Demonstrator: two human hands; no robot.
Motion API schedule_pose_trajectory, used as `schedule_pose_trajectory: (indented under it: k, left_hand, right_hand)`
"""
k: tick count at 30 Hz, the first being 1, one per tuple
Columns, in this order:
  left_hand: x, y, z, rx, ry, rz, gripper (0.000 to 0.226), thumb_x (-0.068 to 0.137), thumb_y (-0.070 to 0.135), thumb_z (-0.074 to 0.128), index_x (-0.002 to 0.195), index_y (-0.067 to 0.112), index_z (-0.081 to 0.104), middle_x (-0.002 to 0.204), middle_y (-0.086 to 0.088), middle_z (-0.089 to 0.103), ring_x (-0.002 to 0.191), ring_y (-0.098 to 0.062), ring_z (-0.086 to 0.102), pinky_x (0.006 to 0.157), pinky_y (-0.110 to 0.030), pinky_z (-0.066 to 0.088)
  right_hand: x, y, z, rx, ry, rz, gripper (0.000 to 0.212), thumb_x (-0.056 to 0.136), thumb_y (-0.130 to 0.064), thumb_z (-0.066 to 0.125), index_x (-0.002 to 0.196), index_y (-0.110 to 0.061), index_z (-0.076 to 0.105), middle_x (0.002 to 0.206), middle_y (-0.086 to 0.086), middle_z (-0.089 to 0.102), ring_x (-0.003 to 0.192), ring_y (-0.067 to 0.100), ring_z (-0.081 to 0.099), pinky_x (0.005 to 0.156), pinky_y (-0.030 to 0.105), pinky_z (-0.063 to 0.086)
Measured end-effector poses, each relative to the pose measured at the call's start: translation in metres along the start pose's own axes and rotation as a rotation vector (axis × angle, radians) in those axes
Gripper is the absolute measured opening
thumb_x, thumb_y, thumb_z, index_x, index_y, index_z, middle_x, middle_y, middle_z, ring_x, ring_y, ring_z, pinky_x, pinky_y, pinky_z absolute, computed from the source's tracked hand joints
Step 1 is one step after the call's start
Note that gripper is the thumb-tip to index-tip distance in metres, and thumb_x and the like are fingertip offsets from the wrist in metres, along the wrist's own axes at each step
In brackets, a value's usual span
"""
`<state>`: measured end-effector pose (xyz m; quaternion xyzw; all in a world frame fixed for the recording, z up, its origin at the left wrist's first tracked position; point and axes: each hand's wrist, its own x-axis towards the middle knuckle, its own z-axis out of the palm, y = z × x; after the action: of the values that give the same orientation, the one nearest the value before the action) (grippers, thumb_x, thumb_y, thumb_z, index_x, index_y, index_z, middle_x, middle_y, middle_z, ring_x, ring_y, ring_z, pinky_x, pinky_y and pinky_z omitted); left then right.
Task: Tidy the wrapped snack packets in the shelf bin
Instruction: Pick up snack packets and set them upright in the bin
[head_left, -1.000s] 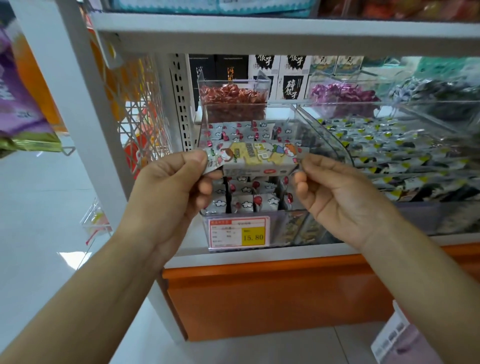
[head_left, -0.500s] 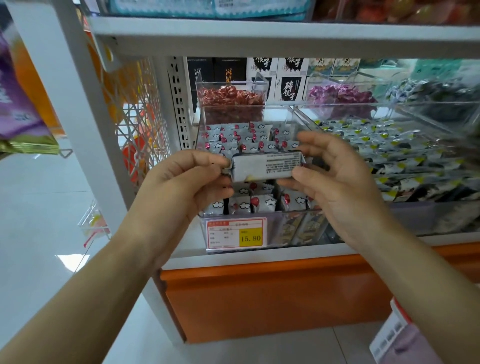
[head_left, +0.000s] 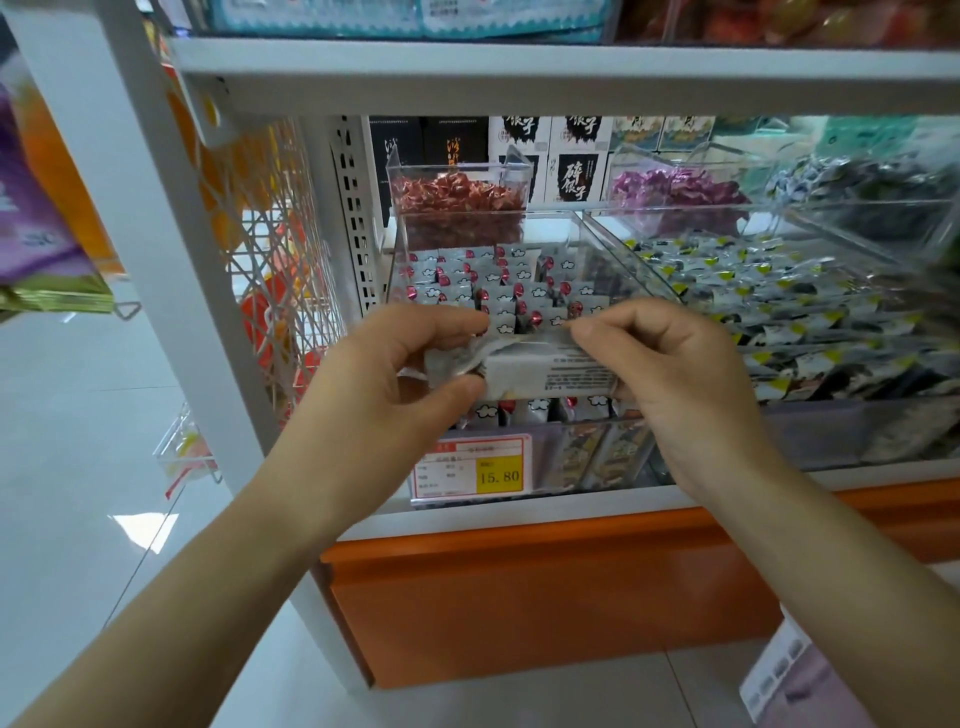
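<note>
The snack packet (head_left: 540, 370) is held in the air over the front edge of the clear shelf bin (head_left: 631, 256). Its long axis runs level, left to right, and its printed back faces the camera. The left hand (head_left: 384, 384) pinches the crimped left end between thumb and curled fingers. The right hand (head_left: 675, 374) pinches the upper right edge, so neither hand is nearer. The standing rows of packets (head_left: 498, 283) lie just beyond and below the grip. By my judgement, the packet must turn upright and go forward and down into a front gap. A price tag (head_left: 475, 467) hangs on the bin's front wall.
</note>
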<state>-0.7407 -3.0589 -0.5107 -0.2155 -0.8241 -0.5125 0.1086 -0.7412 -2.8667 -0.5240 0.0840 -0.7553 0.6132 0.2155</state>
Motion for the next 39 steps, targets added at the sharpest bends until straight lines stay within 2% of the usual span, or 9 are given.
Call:
schedule_pose_trajectory:
  k: [3, 5, 12, 16, 20, 24, 28, 33, 39]
  left_hand:
    - [-0.001, 0.003, 0.002, 0.064, -0.004, -0.002, 0.027, 0.077, 0.035, 0.062, 0.103, 0.042, 0.061, 0.098, 0.017, 0.059, 0.088, 0.004, 0.058, 0.073, -0.009, 0.050]
    - [-0.001, 0.004, 0.001, 0.037, 0.016, -0.040, 0.028, 0.071, 0.048, 0.060, 0.097, 0.039, 0.064, 0.093, 0.014, 0.063, 0.081, 0.001, 0.061, 0.067, -0.013, 0.052]
    - [0.004, 0.006, -0.012, -0.098, -0.046, -0.107, 0.027, 0.061, 0.045, 0.064, 0.076, 0.024, 0.071, 0.069, 0.006, 0.070, 0.058, -0.002, 0.060, 0.052, -0.012, 0.047]
    - [0.004, 0.002, -0.017, 0.023, -0.040, -0.032, 0.013, 0.080, 0.028, 0.064, 0.072, 0.020, 0.070, 0.066, 0.008, 0.069, 0.056, 0.000, 0.062, 0.050, -0.009, 0.045]
    - [0.005, 0.003, -0.020, 0.064, 0.001, -0.009, 0.012, 0.081, 0.026, 0.063, 0.071, 0.024, 0.070, 0.068, 0.010, 0.069, 0.053, -0.002, 0.059, 0.047, -0.006, 0.041]
    - [0.006, 0.003, -0.019, -0.033, -0.005, -0.044, 0.021, 0.078, 0.037, 0.058, 0.078, 0.020, 0.071, 0.073, 0.002, 0.070, 0.053, -0.006, 0.061, 0.051, -0.012, 0.048]
    - [0.003, 0.003, -0.013, 0.109, -0.082, -0.034, 0.050, 0.057, 0.060, 0.058, 0.101, 0.038, 0.061, 0.089, 0.015, 0.066, 0.078, -0.001, 0.062, 0.067, -0.019, 0.053]
    - [0.006, -0.003, -0.014, 0.132, -0.041, -0.003, 0.031, 0.078, 0.032, 0.064, 0.108, 0.038, 0.059, 0.097, 0.018, 0.064, 0.089, 0.003, 0.060, 0.072, -0.011, 0.051]
    - [0.008, -0.003, -0.016, 0.045, -0.040, 0.016, 0.024, 0.087, 0.022, 0.057, 0.101, 0.041, 0.060, 0.093, 0.011, 0.068, 0.080, -0.003, 0.065, 0.068, -0.014, 0.053]
  right_hand:
    - [-0.001, 0.000, 0.000, -0.085, 0.033, -0.058, 0.017, 0.085, -0.021, 0.065, 0.070, -0.014, 0.068, 0.069, 0.006, 0.064, 0.068, 0.021, 0.061, 0.063, 0.031, 0.051]
    - [-0.003, -0.001, 0.001, -0.113, 0.017, -0.095, 0.018, 0.086, -0.021, 0.064, 0.068, -0.017, 0.067, 0.068, 0.004, 0.064, 0.062, 0.017, 0.059, 0.061, 0.027, 0.050]
    - [-0.004, -0.004, 0.002, -0.127, -0.049, -0.131, 0.016, 0.085, -0.019, 0.065, 0.070, -0.023, 0.068, 0.069, -0.006, 0.066, 0.061, 0.002, 0.059, 0.061, 0.014, 0.048]
    - [-0.006, -0.005, 0.006, -0.108, -0.087, -0.139, 0.016, 0.085, -0.016, 0.066, 0.070, -0.021, 0.069, 0.070, -0.007, 0.069, 0.062, 0.001, 0.063, 0.058, 0.011, 0.047]
    - [-0.006, -0.005, 0.007, -0.068, -0.088, -0.136, 0.017, 0.084, -0.016, 0.066, 0.069, -0.023, 0.069, 0.064, -0.013, 0.068, 0.062, 0.001, 0.064, 0.057, 0.010, 0.047]
    - [-0.006, -0.004, 0.008, -0.065, -0.048, -0.140, 0.017, 0.086, -0.017, 0.064, 0.071, -0.023, 0.068, 0.059, -0.016, 0.063, 0.057, -0.002, 0.059, 0.056, 0.009, 0.044]
    - [-0.005, -0.001, 0.007, -0.063, 0.018, -0.105, 0.009, 0.086, -0.022, 0.064, 0.078, -0.025, 0.066, 0.065, -0.023, 0.062, 0.059, -0.006, 0.056, 0.056, 0.008, 0.042]
    - [0.002, -0.006, -0.003, 0.056, -0.180, 0.075, 0.009, 0.080, -0.023, 0.065, 0.075, -0.020, 0.071, 0.073, -0.006, 0.073, 0.070, 0.012, 0.070, 0.060, 0.027, 0.059]
    - [0.008, -0.006, -0.013, 0.194, -0.334, 0.136, 0.011, 0.078, -0.013, 0.059, 0.076, -0.010, 0.070, 0.073, 0.001, 0.074, 0.069, 0.016, 0.071, 0.051, 0.022, 0.056]
